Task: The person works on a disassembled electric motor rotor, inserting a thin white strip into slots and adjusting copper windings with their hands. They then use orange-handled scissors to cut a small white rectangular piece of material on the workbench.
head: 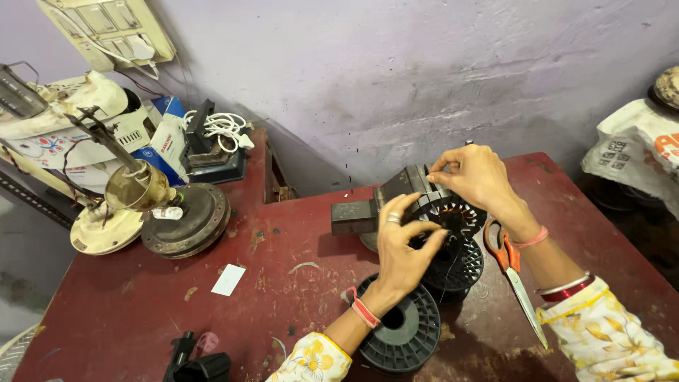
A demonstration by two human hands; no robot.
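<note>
My left hand (pixel 403 247) grips the front of a black slotted motor stator (pixel 453 212) that stands on edge above a dark red table (pixel 283 283). My right hand (pixel 474 173) pinches at the stator's top rim from behind. A dark metal block (pixel 357 216) juts out to the left of the stator. Two black plastic spools lie flat below: one (pixel 407 332) under my left wrist, another (pixel 460 269) just behind it. Orange-handled scissors (pixel 511 272) lie on the table under my right forearm.
At the table's left end stand a round rusty fan motor with a brass-coloured hub (pixel 173 212) and a pale disc (pixel 102 230). A white paper slip (pixel 228 279) lies mid-table. A black tool (pixel 198 364) sits at the near edge. Boxes, white cable and a switchboard crowd the back left corner.
</note>
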